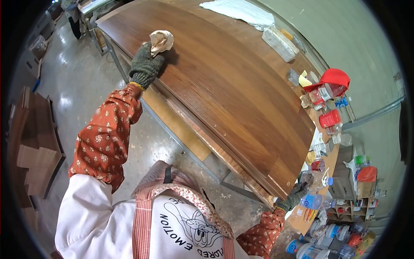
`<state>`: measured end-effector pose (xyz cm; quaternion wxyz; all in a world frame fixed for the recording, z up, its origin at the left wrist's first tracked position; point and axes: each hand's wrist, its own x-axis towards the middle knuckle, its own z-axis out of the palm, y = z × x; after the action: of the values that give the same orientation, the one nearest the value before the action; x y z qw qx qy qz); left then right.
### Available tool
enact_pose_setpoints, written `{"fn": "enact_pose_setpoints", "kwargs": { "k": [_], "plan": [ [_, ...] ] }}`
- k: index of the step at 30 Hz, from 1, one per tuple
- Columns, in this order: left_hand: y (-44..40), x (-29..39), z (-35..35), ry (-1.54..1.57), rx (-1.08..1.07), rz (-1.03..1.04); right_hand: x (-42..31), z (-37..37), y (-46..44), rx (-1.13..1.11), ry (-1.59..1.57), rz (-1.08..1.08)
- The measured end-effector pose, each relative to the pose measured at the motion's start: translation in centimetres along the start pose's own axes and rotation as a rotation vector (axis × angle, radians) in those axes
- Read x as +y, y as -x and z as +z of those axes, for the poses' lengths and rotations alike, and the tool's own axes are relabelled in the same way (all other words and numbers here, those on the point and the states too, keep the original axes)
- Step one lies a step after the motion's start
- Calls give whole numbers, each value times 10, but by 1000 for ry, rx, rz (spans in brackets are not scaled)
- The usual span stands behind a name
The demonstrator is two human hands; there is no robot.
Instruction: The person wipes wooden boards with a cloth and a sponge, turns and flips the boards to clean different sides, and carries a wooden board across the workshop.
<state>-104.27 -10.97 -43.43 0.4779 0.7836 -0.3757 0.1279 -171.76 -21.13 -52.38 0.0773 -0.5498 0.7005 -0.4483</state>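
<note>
My left hand [148,64], in a dark grey knitted glove, is closed on a crumpled whitish cloth [162,42] near the far left part of a brown wood-grain panel [224,82]. The panel lies on top of other boards. At the panel's near right corner is my right hand [294,197], also gloved. Its fingers are partly hidden by the corner and the items beside it, so their pose is unclear.
Beyond the panel are a white cloth [241,13], a wrapped block [280,44] and a red cap [334,80]. Several bottles, one with a red label [330,119], line the right side. Stacked brown boards [36,151] stand at left.
</note>
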Motion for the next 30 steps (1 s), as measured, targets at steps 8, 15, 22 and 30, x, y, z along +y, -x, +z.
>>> {"fn": "enact_pose_setpoints", "kwargs": {
  "k": [8,15,22,30],
  "plan": [
    [6,-3,6,-137,180,192,-166,-55,59,-186,72,-568],
    [-2,-17,13,-5,66,158,-250,-36,103,-535,301,-780],
    [-2,-11,9,-31,33,136,-248,-22,130,-373,465,-938],
    [-6,-22,7,-108,9,157,-264,-17,155,-427,684,-897]
  ]
}}
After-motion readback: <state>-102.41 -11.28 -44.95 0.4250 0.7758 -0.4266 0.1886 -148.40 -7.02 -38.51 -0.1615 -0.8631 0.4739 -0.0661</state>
